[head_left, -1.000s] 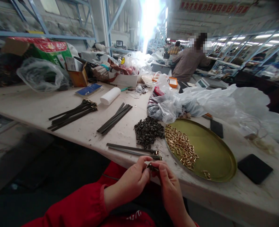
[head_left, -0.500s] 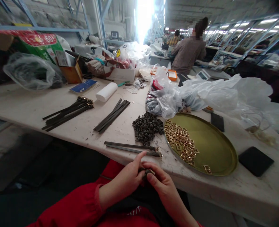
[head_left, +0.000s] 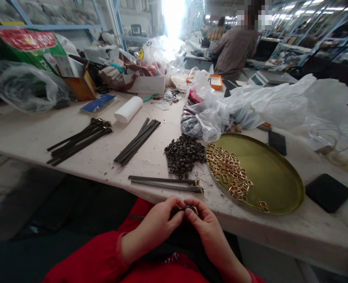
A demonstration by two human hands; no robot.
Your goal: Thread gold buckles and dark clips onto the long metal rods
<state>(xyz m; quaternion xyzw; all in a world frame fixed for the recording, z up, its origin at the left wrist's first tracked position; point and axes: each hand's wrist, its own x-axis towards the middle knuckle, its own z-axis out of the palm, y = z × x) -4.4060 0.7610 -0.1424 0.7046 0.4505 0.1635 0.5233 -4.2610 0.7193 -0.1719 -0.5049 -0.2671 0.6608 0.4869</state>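
Note:
Over my lap, just off the table's front edge, my left hand point(head_left: 168, 215) and my right hand point(head_left: 199, 215) meet around a dark strap point(head_left: 178, 209). Both are closed on it in pinches, and a gold buckle point(head_left: 194, 208) shows at the right fingers. The strap's tail point(head_left: 137, 217) sticks out to the left behind my left wrist. Two straps with buckles point(head_left: 164, 184) lie at the table edge right above my hands. Beyond them is a heap of small dark loops point(head_left: 185, 155). A gold round tray point(head_left: 275, 177) at the right carries many loose gold buckles point(head_left: 229, 171).
On the table point(head_left: 82, 173) lie a bundle of buckled straps point(head_left: 79, 141), plain straps point(head_left: 137, 140), a white roll point(head_left: 128, 109) and a blue booklet point(head_left: 98, 103). Plastic bags point(head_left: 206, 118) lie behind the loops. A black pad point(head_left: 328, 192) is far right. A person point(head_left: 235, 47) works beyond.
My left thumb and fingers have moved from extended to pinching beside the right hand's fingers. The strap's tail now shows on the left. The view has tilted slightly.

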